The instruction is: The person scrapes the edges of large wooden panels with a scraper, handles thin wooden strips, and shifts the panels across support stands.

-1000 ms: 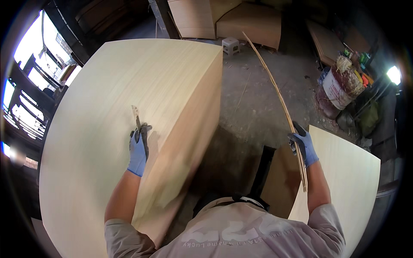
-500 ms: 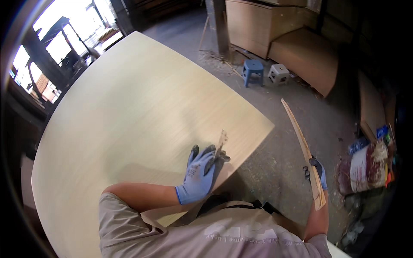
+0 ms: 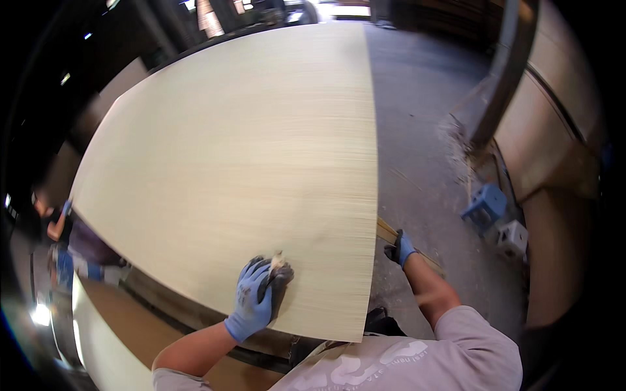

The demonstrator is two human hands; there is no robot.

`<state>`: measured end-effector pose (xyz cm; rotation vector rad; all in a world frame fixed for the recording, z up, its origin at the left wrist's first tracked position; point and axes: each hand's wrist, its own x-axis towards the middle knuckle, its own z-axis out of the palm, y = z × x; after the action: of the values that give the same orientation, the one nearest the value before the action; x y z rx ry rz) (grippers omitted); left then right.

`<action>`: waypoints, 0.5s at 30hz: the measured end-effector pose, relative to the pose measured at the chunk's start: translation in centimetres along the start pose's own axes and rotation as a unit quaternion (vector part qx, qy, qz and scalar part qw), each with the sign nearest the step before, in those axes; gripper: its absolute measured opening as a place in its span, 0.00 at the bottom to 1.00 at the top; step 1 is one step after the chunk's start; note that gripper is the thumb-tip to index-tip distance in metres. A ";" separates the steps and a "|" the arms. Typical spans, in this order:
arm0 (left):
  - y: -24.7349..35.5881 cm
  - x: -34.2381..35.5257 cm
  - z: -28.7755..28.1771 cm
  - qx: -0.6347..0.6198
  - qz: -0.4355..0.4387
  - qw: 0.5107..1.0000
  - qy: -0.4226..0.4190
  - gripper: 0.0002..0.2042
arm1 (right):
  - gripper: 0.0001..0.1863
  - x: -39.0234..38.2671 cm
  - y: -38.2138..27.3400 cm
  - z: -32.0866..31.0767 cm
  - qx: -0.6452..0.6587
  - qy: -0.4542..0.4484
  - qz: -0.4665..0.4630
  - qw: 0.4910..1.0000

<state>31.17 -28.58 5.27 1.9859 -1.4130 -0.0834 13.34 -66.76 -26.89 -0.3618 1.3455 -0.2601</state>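
Observation:
My left hand (image 3: 254,296), in a blue glove with dark fingers, is closed around a small scraper (image 3: 278,260) near the front edge of a large pale veneered board stack (image 3: 228,143), with its fingers over the top sheet. My right hand (image 3: 401,246), gloved the same way, is down beside the sheet's right edge, closed on long thin wooden strips (image 3: 385,228), which are partly hidden behind the sheet.
Another person (image 3: 59,221) stands at the far left. A second pale board (image 3: 111,326) lies lower left. At right are a post (image 3: 495,98), blue stool (image 3: 488,205), white stool (image 3: 512,238) and large brown panels (image 3: 548,130). Grey floor (image 3: 430,130) shows between stack and post.
The view has swung round, so the board stack now spans the middle and the other person shows at left. My right hand has moved with the strips to beside the sheet's edge, lower down.

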 end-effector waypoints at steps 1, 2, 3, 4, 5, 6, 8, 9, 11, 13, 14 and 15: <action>2.0 0.4 0.4 -0.004 -0.016 0.999 0.029 0.12 | 0.26 -0.1 0.2 1.2 -0.002 0.014 0.005 1.000; 2.1 -0.7 2.7 0.033 -0.023 0.995 0.097 0.12 | 0.31 1.7 0.1 -1.0 -0.008 -0.012 -0.024 1.000; 3.9 -0.2 3.8 0.039 -0.065 0.994 0.073 0.12 | 0.34 1.7 0.2 -2.2 -0.016 -0.031 -0.016 0.999; 6.3 -0.4 5.0 0.031 -0.075 0.988 0.130 0.12 | 0.36 0.9 -0.2 -2.8 -0.024 -0.048 -0.009 0.999; 7.9 -0.5 6.0 0.016 -0.061 0.982 0.180 0.12 | 0.37 0.0 -1.0 -2.0 -0.046 -0.036 -0.015 0.998; 9.4 -0.5 7.4 0.009 -0.103 0.984 0.144 0.12 | 0.37 -0.3 -1.2 -2.3 -0.062 -0.018 -0.019 0.998; 12.4 -1.9 10.8 -0.020 -0.091 0.978 0.188 0.13 | 0.38 -1.4 -1.1 -2.5 -0.137 -0.040 -0.041 0.989; 13.4 -2.4 11.8 -0.028 -0.079 0.976 0.202 0.13 | 0.39 -3.1 -1.4 -2.5 -0.193 -0.073 -0.061 0.977; 15.5 -4.3 13.9 -0.093 -0.057 0.969 0.220 0.12 | 0.37 -8.0 -1.6 -3.5 -0.251 -0.125 -0.141 0.949; 17.7 -6.1 15.7 -0.185 -0.024 0.955 0.229 0.12 | 0.33 -15.1 -2.7 -3.5 -0.262 -0.182 -0.264 0.910; 19.0 -6.7 15.2 -0.279 -0.090 0.941 0.167 0.13 | 0.30 -20.6 -2.4 -4.3 -0.267 -0.248 -0.316 0.876; 20.7 -6.8 13.8 -0.363 -0.153 0.914 0.097 0.14 | 0.27 -26.7 -1.0 -5.0 -0.264 -0.315 -0.361 0.837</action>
<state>5.80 -33.09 4.18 1.5060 -0.7642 -0.4697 2.89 -57.90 -3.39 -1.3155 0.5460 -0.3466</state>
